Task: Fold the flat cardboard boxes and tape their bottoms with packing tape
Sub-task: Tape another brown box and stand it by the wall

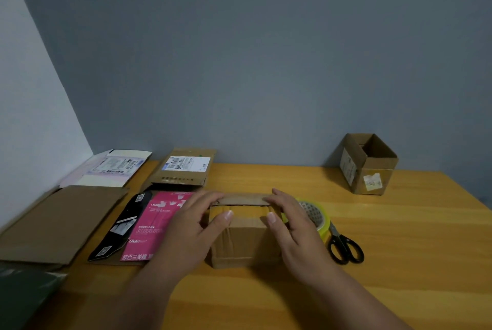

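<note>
A small brown cardboard box (246,241) stands on the wooden table (399,263) in front of me, set up with flaps on top. My left hand (194,225) grips its left side, thumb pressed on the near top flap. My right hand (292,225) grips the right side the same way, fingers over the far flap. Just right of the box, partly hidden by my right hand, lies a roll of packing tape (318,216) with a yellow-green core. Black-handled scissors (344,247) lie beside the roll.
A folded open box (368,163) stands at the back right. Flat boxes lie on the left: a pink and black one (143,225), a plain brown one (64,220), a labelled brown one (183,168) and a pale one (111,168). Walls close the left and back.
</note>
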